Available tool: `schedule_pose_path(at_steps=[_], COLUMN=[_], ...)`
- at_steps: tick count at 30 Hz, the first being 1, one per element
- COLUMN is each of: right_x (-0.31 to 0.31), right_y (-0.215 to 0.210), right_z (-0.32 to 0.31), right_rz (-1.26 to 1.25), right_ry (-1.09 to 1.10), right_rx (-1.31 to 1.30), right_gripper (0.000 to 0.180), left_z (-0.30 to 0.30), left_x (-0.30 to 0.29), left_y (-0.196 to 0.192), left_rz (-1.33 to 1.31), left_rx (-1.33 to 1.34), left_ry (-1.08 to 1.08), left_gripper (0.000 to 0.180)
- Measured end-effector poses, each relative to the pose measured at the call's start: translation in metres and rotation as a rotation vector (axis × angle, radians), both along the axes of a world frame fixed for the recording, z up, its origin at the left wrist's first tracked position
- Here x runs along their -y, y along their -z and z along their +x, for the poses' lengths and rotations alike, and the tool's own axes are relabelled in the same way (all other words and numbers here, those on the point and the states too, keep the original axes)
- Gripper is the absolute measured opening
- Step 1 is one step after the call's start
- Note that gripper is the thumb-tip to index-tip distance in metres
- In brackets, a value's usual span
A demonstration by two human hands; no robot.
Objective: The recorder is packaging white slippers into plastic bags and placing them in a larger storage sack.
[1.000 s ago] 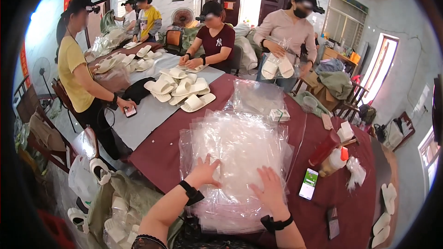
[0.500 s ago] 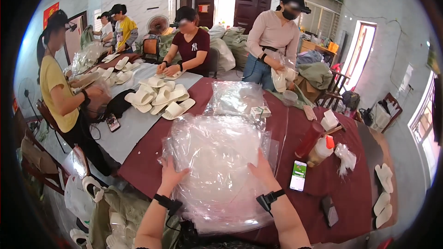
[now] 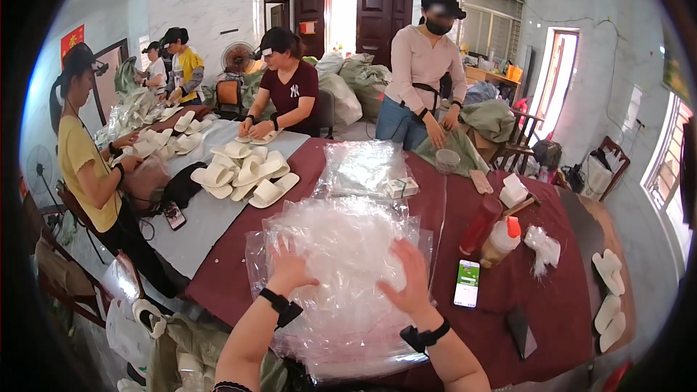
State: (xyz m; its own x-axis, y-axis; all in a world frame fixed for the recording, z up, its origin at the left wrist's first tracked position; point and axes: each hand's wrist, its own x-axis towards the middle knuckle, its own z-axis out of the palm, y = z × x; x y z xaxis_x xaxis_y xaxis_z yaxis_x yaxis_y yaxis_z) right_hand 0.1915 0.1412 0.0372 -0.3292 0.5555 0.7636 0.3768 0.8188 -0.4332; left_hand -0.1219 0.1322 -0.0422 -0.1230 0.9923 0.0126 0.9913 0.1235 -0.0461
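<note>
A thick stack of clear plastic bags point(image 3: 348, 312) lies in front of me on the dark red tablecloth. On its left part rests my left hand point(image 3: 290, 261), open with the fingers spread. My right hand point(image 3: 408, 276) is open too, over the stack's right side, thumb pointing inward. Neither hand grips anything. Beyond the stack lies another pile of clear bags point(image 3: 363, 167), with a small banded white bundle point(image 3: 401, 187) on its right edge.
Cream slippers point(image 3: 247, 168) are heaped at the far left. To the right stand a red bottle point(image 3: 481, 225) and a white bottle with a red cap point(image 3: 502, 241), near a lit phone point(image 3: 467, 283) and a dark phone point(image 3: 520, 332). Several co-workers stand or sit around the tables.
Both my hands have moved from the stack's sides up and inward onto its top. The co-worker at the far right no longer holds the bagged slippers and reaches toward a clear bowl.
</note>
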Motion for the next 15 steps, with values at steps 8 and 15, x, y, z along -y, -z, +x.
schedule_pose_path(at_steps=[8,15], right_x=[0.017,-0.046], right_y=[0.017,0.076], right_z=[-0.032,-0.008], right_rz=[0.008,-0.642], right_ry=[-0.272,0.081], right_rx=[0.448,0.028], right_gripper=[0.058,0.072], left_z=[0.000,-0.031], left_x=[-0.032,0.009], left_y=[0.002,0.017], left_rz=[-0.092,0.442], left_rx=[-0.072,0.258], left_ry=[0.038,-0.224], left_gripper=[0.106,0.109])
